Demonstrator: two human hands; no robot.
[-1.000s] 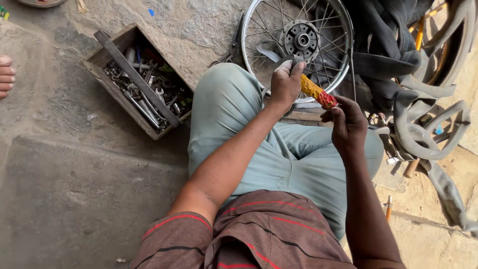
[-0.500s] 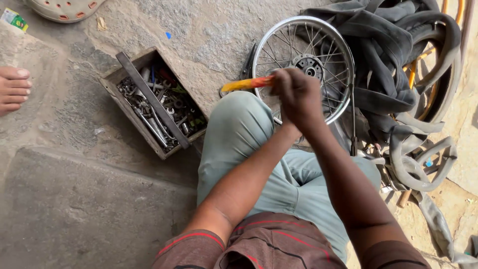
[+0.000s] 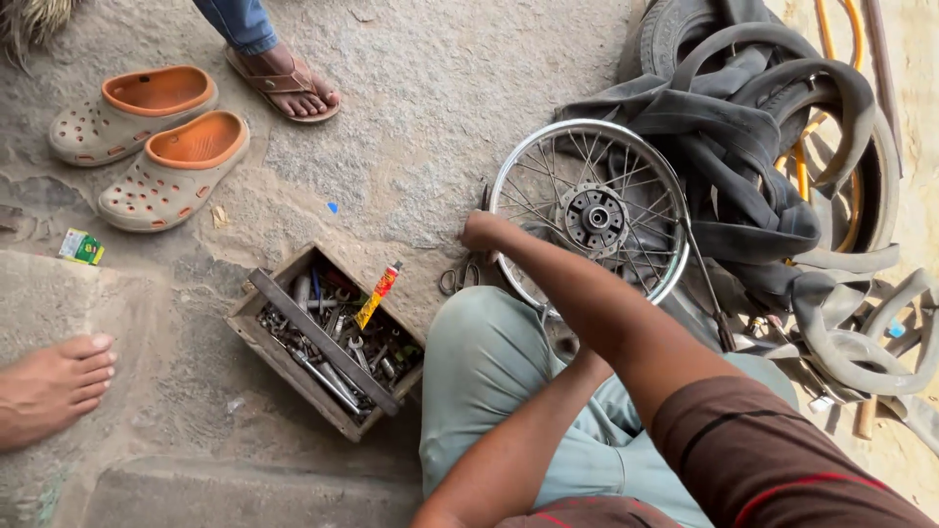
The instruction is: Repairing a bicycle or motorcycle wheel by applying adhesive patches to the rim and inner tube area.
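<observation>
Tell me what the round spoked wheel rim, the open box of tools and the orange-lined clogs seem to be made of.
The round spoked wheel rim looks like bright polished metal: it glints, with thin wire spokes. The open box of tools seems rough, unpainted wood, with worn, dusty plank edges. The orange-lined clogs look like moulded foam or rubber, matte with punched holes; which one is hard to tell.

A pair of orange-lined clogs (image 3: 152, 142) is lying on the ground at the upper left. Beside them a sandalled foot (image 3: 289, 88) is standing. A bare foot (image 3: 49, 386) is resting at the left edge. Black rubber tubes (image 3: 773, 166) are piling up at the right.
</observation>
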